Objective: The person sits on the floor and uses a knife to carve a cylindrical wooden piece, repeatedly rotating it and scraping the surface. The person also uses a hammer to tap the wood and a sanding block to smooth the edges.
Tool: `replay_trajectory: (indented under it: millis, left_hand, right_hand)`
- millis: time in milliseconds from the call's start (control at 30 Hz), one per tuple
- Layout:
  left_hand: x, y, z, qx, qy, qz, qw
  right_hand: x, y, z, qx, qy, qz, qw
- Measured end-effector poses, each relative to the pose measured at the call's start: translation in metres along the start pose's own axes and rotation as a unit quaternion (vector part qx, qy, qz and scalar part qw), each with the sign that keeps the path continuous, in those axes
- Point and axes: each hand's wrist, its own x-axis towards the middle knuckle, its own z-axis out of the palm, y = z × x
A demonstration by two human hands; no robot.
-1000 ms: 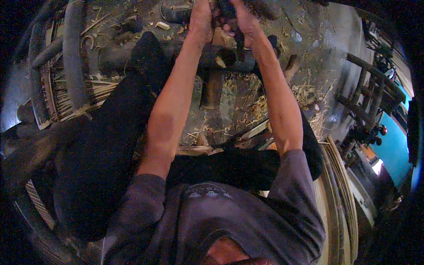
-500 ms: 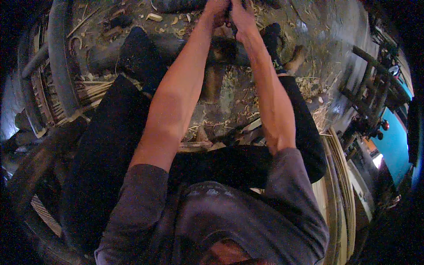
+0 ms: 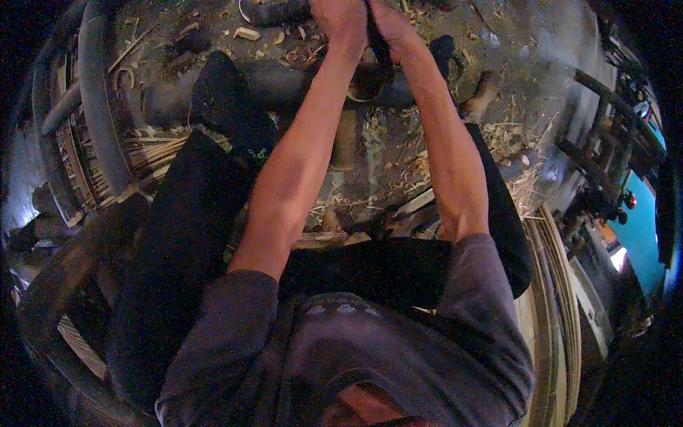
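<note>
My left hand (image 3: 343, 23) and my right hand (image 3: 393, 30) are close together at the upper edge, with both arms stretched forward. That edge cuts off the fingers of both, so their grip is hidden. A dark narrow thing (image 3: 378, 43) runs down between the hands; its kind does not show, nor whether either hand holds it. Below the hands, a thick dark log-like piece (image 3: 295, 87) lies crosswise on the ground between my feet. A pale curved rim (image 3: 366, 97) shows on it beneath the dark narrow thing.
Shavings (image 3: 247, 33) litter the ground. Curved dark bars (image 3: 102, 92) and a bundle of thin strips (image 3: 153, 153) are at left. Long pale strips (image 3: 544, 313) lie by my right leg. A dark frame (image 3: 605, 160) and a turquoise panel (image 3: 639, 228) stand farther right.
Both hands sit slightly farther apart and show more of the dark narrow thing between them. The view has shifted a little; the pale rim below the hands has come into sight.
</note>
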Motion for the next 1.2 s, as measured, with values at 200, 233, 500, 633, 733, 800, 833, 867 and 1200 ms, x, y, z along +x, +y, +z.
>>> replay_trajectory:
  millis: [200,233,500,633,733,800,833,867,1200]
  left_hand:
    - [-0.005,-0.008,0.025,-0.04,-0.118,-0.067,0.99]
    - [-0.006,-0.004,0.028,-0.01,-0.154,-0.093,0.984]
    - [-0.017,-0.002,0.056,0.089,-0.382,-0.053,0.918]
    - [-0.029,-0.012,0.067,0.099,-0.434,-0.031,0.895]
    - [-0.036,-0.044,0.079,0.17,-0.486,0.073,0.854]
    - [-0.05,-0.065,0.085,0.231,-0.554,0.088,0.795]
    - [-0.057,-0.072,0.084,0.264,-0.579,0.098,0.765]
    - [-0.072,-0.084,0.092,0.296,-0.646,0.051,0.702]
    - [0.003,0.004,0.059,0.121,-0.388,-0.112,0.907]
  right_hand:
    - [-0.054,-0.026,0.018,0.134,0.182,0.007,0.974]
    - [-0.058,-0.023,0.016,0.144,0.205,-0.001,0.968]
    - [-0.087,-0.004,0.018,0.201,0.371,-0.085,0.902]
    - [-0.095,0.017,0.024,0.213,0.456,-0.145,0.852]
    - [-0.1,0.046,0.024,0.178,0.538,-0.168,0.806]
    - [-0.103,0.069,0.026,0.267,0.528,-0.229,0.773]
    - [-0.106,0.077,0.035,0.34,0.516,-0.249,0.745]
    - [-0.113,0.089,0.043,0.404,0.531,-0.27,0.694]
    - [-0.063,0.025,-0.029,0.275,0.205,-0.043,0.938]
